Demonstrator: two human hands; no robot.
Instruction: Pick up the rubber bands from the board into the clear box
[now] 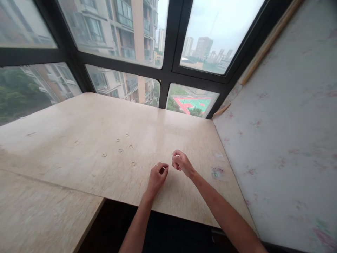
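Note:
My left hand (pixel 158 176) is just above the near part of the stone-topped counter (pixel 147 119), its thumb and fingers drawn together in a pinch. A thin pale band shows at one of its fingers. Close by on the right, slightly farther from me, my right hand (pixel 182 163) has its fingers curled in against the thumb. Whatever either hand holds is too small or hidden to make out. Left of my hands lie several thin rings, among them a yellowish ring (pixel 133 163), a darker ring (pixel 120 150) and a ring at the left (pixel 104 155).
A small clear plastic bag (pixel 218 173) with a green mark lies right of my hands, with another clear scrap (pixel 218 155) behind it. A flowered wall (pixel 284 154) bounds the right side. Dark-framed windows (pixel 165 70) stand along the back. A lower left slab (pixel 39 211) adjoins the counter.

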